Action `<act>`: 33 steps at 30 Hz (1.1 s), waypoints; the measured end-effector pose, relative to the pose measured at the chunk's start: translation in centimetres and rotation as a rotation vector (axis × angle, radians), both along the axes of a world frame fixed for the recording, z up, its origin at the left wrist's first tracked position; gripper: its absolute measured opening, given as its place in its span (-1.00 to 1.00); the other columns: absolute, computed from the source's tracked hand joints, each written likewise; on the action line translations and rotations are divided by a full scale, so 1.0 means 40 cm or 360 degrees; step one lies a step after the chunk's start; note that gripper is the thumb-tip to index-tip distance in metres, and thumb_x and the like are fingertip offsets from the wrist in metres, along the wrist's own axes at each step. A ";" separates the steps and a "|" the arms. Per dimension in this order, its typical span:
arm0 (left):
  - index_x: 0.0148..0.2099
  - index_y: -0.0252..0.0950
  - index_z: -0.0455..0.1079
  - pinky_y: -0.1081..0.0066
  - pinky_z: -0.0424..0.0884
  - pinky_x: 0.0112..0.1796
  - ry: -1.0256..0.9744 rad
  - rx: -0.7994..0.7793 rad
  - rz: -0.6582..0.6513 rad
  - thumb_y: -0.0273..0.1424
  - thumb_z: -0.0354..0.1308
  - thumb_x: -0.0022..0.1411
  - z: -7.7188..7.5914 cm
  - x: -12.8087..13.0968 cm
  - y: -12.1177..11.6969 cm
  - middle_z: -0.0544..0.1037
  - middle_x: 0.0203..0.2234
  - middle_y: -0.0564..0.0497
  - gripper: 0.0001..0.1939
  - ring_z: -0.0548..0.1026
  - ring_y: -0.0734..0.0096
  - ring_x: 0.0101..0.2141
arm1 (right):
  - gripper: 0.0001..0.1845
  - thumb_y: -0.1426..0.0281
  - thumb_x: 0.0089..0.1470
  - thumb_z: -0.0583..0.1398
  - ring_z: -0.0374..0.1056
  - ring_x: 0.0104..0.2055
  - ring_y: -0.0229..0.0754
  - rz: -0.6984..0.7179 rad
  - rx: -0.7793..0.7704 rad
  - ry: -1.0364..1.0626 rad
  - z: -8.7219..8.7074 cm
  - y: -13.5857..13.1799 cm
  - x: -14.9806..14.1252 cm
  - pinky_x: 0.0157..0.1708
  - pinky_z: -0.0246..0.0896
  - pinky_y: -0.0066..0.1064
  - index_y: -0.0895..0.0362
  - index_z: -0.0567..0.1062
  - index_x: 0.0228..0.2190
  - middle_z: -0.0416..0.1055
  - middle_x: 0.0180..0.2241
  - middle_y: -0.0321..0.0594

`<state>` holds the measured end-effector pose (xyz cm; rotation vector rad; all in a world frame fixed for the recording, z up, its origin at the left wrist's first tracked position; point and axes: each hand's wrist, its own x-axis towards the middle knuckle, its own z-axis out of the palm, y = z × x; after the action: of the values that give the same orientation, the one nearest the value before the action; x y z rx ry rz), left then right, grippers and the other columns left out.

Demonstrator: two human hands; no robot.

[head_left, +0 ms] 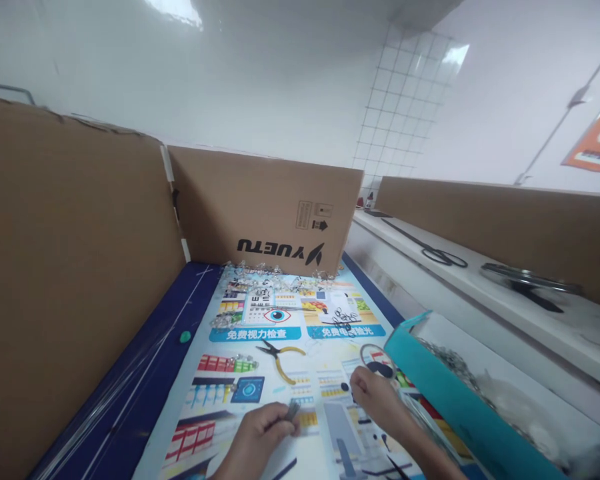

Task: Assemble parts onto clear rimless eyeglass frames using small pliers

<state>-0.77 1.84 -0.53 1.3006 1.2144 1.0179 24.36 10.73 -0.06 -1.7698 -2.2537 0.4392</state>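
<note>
Left hand (260, 437): narrow pinch, small grey bundle (293, 409) held between thumb and fingertips, upper end projecting beyond the grip. Right hand (375, 395): fingers curled closed, to the right of the bundle and apart from it; whether anything is enclosed cannot be told.

Bundle judged light, fairly stiff, probably metal; fine strands may slide or splay if loosely pinched. Best taken near its middle, ends aligned, with light, even pressure; fragility cannot be judged from the blur.

Yellow-handled pliers (276, 353) lie beyond the left grip, jaws pointed away to the left, untouched. A teal box (460, 393) stands right of the right hand, loose metallic pieces (450, 360) inside.
</note>
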 end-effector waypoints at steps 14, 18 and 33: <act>-0.40 -0.30 0.48 0.39 0.28 -0.25 -0.0019 -0.0095 0.0072 -0.21 0.14 -0.01 -0.009 0.003 0.002 0.54 -0.46 -0.01 -0.75 0.42 0.27 -0.36 | -0.86 0.50 -0.05 0.01 0.17 -0.53 -0.35 -0.0015 0.0156 0.0027 -0.020 -0.002 0.011 -0.55 -0.16 -0.55 0.14 0.31 -0.57 0.27 -0.62 -0.35; -0.37 -0.29 0.49 0.37 0.33 -0.22 -0.0019 -0.0138 0.0088 -0.17 0.17 -0.03 -0.034 -0.005 0.010 0.56 -0.40 -0.02 -0.71 0.46 0.22 -0.30 | -0.85 0.48 0.00 -0.01 0.16 -0.57 -0.37 -0.0175 0.0221 -0.0102 0.007 0.011 0.060 -0.56 -0.20 -0.54 0.13 0.31 -0.53 0.27 -0.63 -0.36; -0.32 -0.31 0.48 0.35 0.33 -0.08 -0.0001 -0.0333 0.0258 -0.14 0.25 -0.15 -0.027 -0.011 0.005 0.58 -0.36 -0.03 -0.62 0.49 0.21 -0.23 | -0.74 0.37 0.13 -0.06 0.28 -0.34 -0.26 -0.0349 0.0078 -0.0502 0.045 0.046 0.119 -0.44 -0.08 -0.52 0.18 0.38 -0.41 0.38 -0.34 -0.12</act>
<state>-1.21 2.02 -1.61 1.0525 1.4042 0.9758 29.13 12.56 1.75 -2.1576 -2.2021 0.0636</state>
